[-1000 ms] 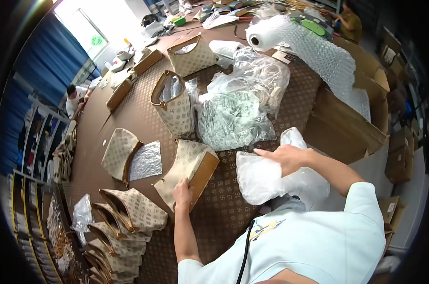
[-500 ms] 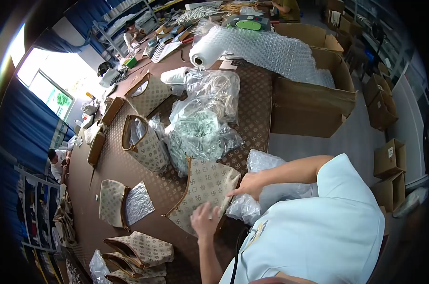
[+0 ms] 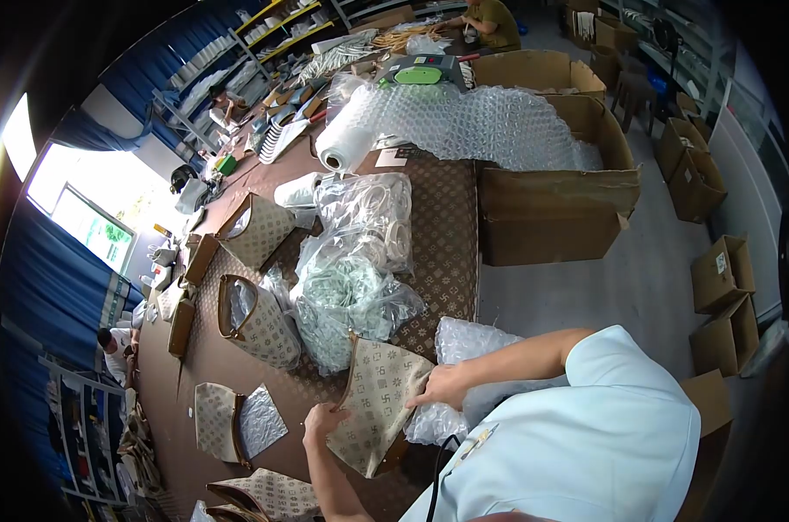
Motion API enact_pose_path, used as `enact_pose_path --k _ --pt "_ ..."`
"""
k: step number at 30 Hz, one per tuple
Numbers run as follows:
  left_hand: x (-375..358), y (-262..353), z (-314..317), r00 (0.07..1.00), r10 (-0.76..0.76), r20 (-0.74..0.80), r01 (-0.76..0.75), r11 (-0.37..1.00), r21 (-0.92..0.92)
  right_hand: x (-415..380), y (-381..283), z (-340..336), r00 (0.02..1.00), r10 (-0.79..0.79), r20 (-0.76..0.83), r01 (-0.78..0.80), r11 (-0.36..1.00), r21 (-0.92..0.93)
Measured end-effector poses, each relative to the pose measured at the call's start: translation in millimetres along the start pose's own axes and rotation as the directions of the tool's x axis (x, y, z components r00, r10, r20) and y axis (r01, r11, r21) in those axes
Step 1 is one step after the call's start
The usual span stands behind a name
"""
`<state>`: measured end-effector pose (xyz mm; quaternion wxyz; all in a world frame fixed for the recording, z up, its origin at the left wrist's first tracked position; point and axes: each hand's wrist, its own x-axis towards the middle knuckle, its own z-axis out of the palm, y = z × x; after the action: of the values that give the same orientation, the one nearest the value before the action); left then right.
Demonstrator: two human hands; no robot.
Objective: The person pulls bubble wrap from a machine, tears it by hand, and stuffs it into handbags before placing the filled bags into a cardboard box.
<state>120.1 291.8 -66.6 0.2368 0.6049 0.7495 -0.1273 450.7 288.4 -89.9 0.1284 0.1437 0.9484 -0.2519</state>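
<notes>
A beige patterned bag (image 3: 379, 396) with brown edging lies in front of me, tilted on the brown table. My right hand (image 3: 445, 385) is closed on its near right edge. At its left edge, my left hand (image 3: 322, 421) pinches the rim by the brown trim. Bubble wrap (image 3: 434, 424) lies beside my right hand and partly under the forearm. Left of my left hand sit a smaller patterned bag (image 3: 216, 420) and a silvery sheet (image 3: 262, 421). More patterned bags (image 3: 277, 494) lie near the bottom, partly cut off by the frame.
Clear plastic bags of pale contents (image 3: 351, 300) and two upright bags (image 3: 260, 322) (image 3: 257, 230) stand further up the table (image 3: 164, 400). A bubble-wrap roll (image 3: 347, 130) trails toward a cardboard box (image 3: 551, 217). Other people sit at the far edges.
My left hand has moved from lying loosely over the bag to gripping its left edge. The bag now stands more lifted and turned. The view has shifted slightly.
</notes>
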Motion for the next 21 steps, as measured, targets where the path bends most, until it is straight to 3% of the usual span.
enact_pose_path --k 2,4,5,6,8,11,13,15,19,20,21 --pt "-20.0 14.3 -23.0 0.998 0.027 0.059 -0.03 0.998 0.063 -4.0 4.9 0.5 1.0 -0.01 -0.025 0.01 1.0 0.023" --pt "-54.4 34.0 -44.0 0.958 0.176 -0.228 -0.148 0.98 0.135 -9.1 9.1 -0.8 0.998 -0.022 -0.053 0.023 1.0 0.014" --pt "-78.0 47.1 -51.9 0.871 0.289 -0.397 -0.238 0.956 0.174 -12.2 9.7 -1.8 0.997 -0.033 -0.074 0.034 0.999 0.007" --pt "-95.3 59.6 -55.0 0.871 0.289 -0.398 -0.239 0.956 0.171 -18.8 4.8 -14.3 0.997 -0.032 -0.072 0.032 0.999 0.005" --pt "-122.7 81.7 -52.9 0.723 0.327 -0.608 -0.199 0.942 0.27 -36.5 -15.7 -58.1 1.0 0.016 0.017 -0.017 0.999 0.045" --pt "-130.1 99.6 -17.3 0.759 0.349 -0.55 -0.073 0.885 0.46 -36.4 -25.2 -88.4 0.993 -0.027 -0.115 0.036 0.997 0.075" --pt "-128.3 107.0 3.4 0.757 0.341 -0.557 -0.083 0.896 0.436 -33.5 -31.9 -97.7 0.995 -0.034 -0.091 0.04 0.997 0.064" --pt "-125.1 108.0 17.8 0.796 0.343 -0.499 -0.164 0.915 0.368 -23.3 -29.3 -86.7 0.999 -0.005 0.04 0.004 1.0 0.001" --pt "-134.6 119.1 35.9 0.847 0.33 -0.416 -0.275 0.943 0.187 -15.5 -14.8 -58.3 0.995 0.061 0.074 -0.056 0.996 -0.066" --pt "-136.9 121.4 36.4 0.848 0.33 -0.416 -0.277 0.943 0.184 -12.7 -13.0 -55.6 0.995 0.062 0.078 -0.057 0.996 -0.066" --pt "-137.2 124.7 34.7 0.778 0.337 -0.531 -0.335 0.937 0.103 -8.0 -7.9 -51.9 0.993 0.076 0.087 -0.069 0.995 -0.078"
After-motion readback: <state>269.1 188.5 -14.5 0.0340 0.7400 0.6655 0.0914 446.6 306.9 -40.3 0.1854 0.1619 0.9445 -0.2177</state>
